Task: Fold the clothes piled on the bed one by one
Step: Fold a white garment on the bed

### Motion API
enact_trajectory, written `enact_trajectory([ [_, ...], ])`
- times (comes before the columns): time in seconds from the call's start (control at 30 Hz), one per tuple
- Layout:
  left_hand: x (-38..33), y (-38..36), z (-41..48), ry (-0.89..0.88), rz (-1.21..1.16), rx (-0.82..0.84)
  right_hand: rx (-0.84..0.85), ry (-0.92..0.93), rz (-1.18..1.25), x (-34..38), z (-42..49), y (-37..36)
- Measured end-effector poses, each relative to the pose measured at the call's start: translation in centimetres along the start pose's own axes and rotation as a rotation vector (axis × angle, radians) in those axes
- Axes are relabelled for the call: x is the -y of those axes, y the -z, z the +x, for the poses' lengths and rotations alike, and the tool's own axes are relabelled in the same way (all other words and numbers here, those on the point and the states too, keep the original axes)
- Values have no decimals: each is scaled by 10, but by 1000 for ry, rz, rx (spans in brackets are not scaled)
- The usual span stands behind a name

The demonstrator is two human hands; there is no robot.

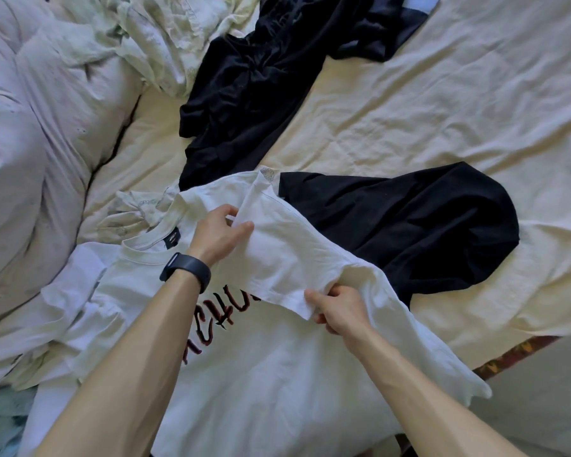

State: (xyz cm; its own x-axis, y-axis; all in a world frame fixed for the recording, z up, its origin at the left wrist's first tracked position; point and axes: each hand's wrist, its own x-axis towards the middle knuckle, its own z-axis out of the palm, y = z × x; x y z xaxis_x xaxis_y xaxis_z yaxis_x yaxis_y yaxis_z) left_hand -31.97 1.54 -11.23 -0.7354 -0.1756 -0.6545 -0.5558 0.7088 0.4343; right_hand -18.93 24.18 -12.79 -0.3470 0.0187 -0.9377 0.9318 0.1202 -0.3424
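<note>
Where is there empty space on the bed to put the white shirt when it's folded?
The widest bare patch of cream bedsheet lies on the right, beyond the flat black garment and right of the crumpled black clothes pile. The left is crowded by the lilac duvet and pale rumpled cloth.

Both hands, left hand (220, 230) and right hand (338, 310), pinch the white T-shirt's (277, 374) sleeve (287, 255).

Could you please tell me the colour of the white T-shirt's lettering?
The printed lettering is dark red and black; head view.
</note>
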Motion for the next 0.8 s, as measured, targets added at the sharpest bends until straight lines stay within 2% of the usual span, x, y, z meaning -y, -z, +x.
enact_trajectory([
  [0.13,-2,-2,-4,7,20,9,-61,12,-199,12,-7,11],
  [0.2,-10,-6,-5,-57,180,-83,-120,83,-490,20,-13,21],
  [0.27,-19,-21,-10,-262,481,-287,-402,388,-829,23,-14,22],
  [0.3,-23,-33,-14,-377,560,-333,-562,621,-868,27,-16,16],
  [0.33,-26,-47,-17,-473,610,-319,-653,867,-848,31,-19,8],
  [0.37,-26,-62,-19,-540,671,-255,-666,1079,-844,31,-16,0],
  [0.4,-23,-75,-19,-563,744,-173,-601,1192,-912,28,-9,-5],
  [0.47,-12,-88,-8,-522,814,-66,-398,1138,-1265,17,12,6],
  [0.53,-5,-84,11,-443,771,-87,-297,991,-1496,3,32,31],
  [0.7,-4,-52,56,-260,802,-276,-383,1021,-1430,-23,39,56],
  [0.8,-13,-28,66,-145,638,-369,-433,994,-1312,-12,22,54],
])
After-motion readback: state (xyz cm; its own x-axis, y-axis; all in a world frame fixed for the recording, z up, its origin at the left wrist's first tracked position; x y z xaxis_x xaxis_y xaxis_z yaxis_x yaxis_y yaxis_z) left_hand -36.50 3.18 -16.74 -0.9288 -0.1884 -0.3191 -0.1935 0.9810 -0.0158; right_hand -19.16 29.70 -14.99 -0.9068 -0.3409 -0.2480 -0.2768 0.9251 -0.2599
